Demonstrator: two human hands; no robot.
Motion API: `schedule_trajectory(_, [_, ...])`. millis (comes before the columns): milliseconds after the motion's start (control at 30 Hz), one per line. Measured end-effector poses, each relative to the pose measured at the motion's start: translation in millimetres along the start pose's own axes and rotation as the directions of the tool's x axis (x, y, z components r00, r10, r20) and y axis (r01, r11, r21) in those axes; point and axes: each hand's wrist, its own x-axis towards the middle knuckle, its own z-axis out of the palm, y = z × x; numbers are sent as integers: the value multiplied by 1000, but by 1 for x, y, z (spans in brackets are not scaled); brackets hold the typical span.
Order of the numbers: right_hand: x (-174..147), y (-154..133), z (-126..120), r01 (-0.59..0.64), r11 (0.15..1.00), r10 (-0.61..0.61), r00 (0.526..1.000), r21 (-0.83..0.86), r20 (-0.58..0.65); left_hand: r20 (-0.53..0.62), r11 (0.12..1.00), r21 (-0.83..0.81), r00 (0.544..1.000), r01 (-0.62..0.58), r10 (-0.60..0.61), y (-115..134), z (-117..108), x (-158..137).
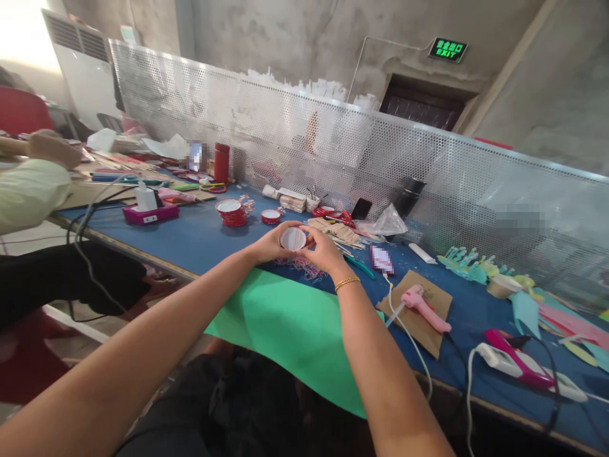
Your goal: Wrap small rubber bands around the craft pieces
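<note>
Both my hands hold a small round white cup-like piece [294, 238] above the blue table, its pale inside facing me. My left hand [272, 244] is closed around its left side, and my right hand [322, 246] pinches the right side. Under my hands lies a heap of thin pink and purple loops [309, 269]. A green sheet [285, 317] hangs over the table's front edge below my wrists. Behind my left hand stand a stack of red-sided round pieces [233, 216] and a single similar one [271, 217].
Right of my hands are a pink glue gun [425, 308] on cardboard [440, 304], a phone [382, 259] and a power strip [521, 360] with cables. Wooden sticks [340, 231] lie behind. A perforated metal screen [285, 120] bounds the table. Another person's sleeve [33, 193] is at left.
</note>
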Motion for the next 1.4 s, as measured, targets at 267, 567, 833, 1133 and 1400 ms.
schedule_trajectory(267, [0, 2, -4, -31, 1000, 31, 999, 4, 20, -19, 998, -59, 999, 36, -37, 5, 1, 0])
schedule_trajectory(567, [2, 6, -4, -22, 997, 21, 1000, 72, 18, -39, 996, -69, 997, 62, -64, 6, 1, 0])
schedule_trajectory(833, [-6, 22, -40, -305, 927, 280, 950, -219, -138, -238, 967, -188, 947, 174, -216, 10, -3, 2])
schedule_trajectory(1133, [-15, 8, -61, -497, 673, 599, 801, -548, 9, -320, 936, -292, 902, 197, -290, 11, -4, 5])
schedule_trajectory(1400, [-13, 7, -50, -428, 742, 488, 872, -516, -21, -398, 945, -273, 873, 179, -280, 5, -4, 5])
